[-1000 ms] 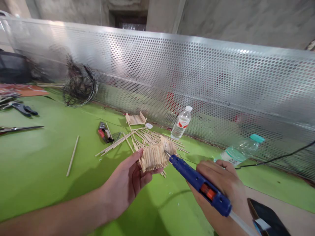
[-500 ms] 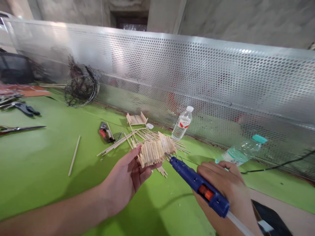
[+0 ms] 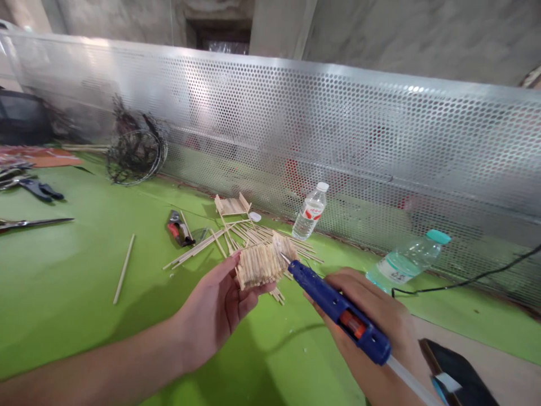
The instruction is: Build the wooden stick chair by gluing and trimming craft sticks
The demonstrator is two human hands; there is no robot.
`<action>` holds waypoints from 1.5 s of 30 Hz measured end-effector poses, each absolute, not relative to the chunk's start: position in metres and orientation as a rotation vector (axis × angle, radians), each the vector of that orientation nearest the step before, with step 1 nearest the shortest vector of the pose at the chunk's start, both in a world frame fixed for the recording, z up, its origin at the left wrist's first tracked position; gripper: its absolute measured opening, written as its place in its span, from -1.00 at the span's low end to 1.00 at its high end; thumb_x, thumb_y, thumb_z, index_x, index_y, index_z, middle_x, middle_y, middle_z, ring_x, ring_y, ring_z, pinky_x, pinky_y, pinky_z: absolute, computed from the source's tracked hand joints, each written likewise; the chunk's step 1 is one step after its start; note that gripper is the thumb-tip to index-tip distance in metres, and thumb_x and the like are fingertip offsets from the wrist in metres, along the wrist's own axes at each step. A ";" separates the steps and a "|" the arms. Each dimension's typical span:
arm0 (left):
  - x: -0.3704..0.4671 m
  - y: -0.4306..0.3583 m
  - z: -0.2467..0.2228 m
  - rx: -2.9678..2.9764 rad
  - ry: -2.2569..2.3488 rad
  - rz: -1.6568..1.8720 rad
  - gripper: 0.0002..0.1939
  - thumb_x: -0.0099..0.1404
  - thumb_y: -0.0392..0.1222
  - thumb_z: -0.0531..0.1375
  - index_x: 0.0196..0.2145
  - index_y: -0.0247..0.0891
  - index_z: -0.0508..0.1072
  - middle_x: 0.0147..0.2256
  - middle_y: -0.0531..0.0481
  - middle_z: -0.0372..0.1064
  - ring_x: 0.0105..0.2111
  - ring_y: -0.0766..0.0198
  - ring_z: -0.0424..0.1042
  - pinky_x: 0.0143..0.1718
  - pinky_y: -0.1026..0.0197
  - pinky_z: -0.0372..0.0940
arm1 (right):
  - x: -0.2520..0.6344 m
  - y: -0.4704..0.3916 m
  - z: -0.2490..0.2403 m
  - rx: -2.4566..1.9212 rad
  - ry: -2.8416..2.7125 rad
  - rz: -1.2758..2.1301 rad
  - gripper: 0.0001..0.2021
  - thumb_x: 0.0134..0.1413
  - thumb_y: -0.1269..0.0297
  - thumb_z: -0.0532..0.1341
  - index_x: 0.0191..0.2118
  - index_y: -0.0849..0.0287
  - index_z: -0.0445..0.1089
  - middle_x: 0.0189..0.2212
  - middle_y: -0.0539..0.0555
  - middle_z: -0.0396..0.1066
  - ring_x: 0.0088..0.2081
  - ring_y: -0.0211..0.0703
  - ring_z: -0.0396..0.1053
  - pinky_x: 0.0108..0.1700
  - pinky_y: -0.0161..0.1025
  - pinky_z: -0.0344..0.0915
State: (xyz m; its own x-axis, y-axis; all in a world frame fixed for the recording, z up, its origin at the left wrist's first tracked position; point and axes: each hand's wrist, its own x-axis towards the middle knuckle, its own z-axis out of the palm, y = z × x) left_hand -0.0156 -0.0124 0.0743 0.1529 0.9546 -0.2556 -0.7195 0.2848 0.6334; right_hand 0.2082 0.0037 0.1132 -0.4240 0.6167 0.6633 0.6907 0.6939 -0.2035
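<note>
My left hand (image 3: 220,299) grips a small model made of wooden sticks (image 3: 260,265), thumb on its near left edge and fingers beneath. The model has two ribbed panels meeting at an angle. In my right hand (image 3: 372,316) is a blue hot glue gun (image 3: 338,307), with a clear glue stick (image 3: 412,383) coming out of its back end. Its metal nozzle (image 3: 285,258) points at the seam between the panels; whether it touches I cannot tell. Loose wooden sticks (image 3: 203,248) lie behind the model.
A small stick-built piece (image 3: 233,206) and red-handled pliers (image 3: 179,228) lie beyond my hands. A water bottle (image 3: 310,211) stands upright; another bottle (image 3: 408,259) lies tilted near a black cable (image 3: 465,281). Scissors (image 3: 38,223) and wire coils (image 3: 137,155) are left. A perforated metal panel (image 3: 262,113) runs behind.
The glue gun's nozzle has shifted slightly up and left along the seam of the model. My left hand keeps its hold, and the whole view has moved a little.
</note>
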 end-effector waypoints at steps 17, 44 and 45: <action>-0.012 -0.013 0.065 0.427 0.684 1.205 -0.58 0.32 -0.02 0.24 0.06 -0.27 0.44 0.02 -0.15 0.47 -0.15 0.22 0.57 -0.32 0.40 0.48 | 0.210 0.004 0.111 -1.016 -2.168 -0.225 -0.75 -0.27 0.55 0.13 -0.42 0.08 0.15 -0.52 -0.12 0.21 -0.47 -0.24 0.22 -0.04 -0.04 0.11; -0.015 -0.016 0.075 0.457 0.695 1.224 -0.57 0.39 0.00 0.15 0.10 -0.30 0.43 0.03 -0.22 0.48 -0.17 0.23 0.57 -0.31 0.41 0.47 | 0.222 0.007 0.107 -1.047 -2.262 -0.347 -0.78 -0.15 0.49 0.17 -0.47 0.09 0.08 -0.56 -0.12 0.17 -0.51 -0.25 0.13 -0.17 -0.12 0.05; -0.015 -0.016 0.077 0.456 0.707 1.227 -0.57 0.38 0.00 0.16 0.10 -0.29 0.43 0.03 -0.22 0.48 -0.17 0.23 0.57 -0.32 0.41 0.47 | 0.222 0.006 0.108 -1.051 -2.277 -0.341 -0.78 -0.15 0.49 0.17 -0.47 0.09 0.08 -0.56 -0.12 0.17 -0.51 -0.25 0.14 -0.17 -0.12 0.05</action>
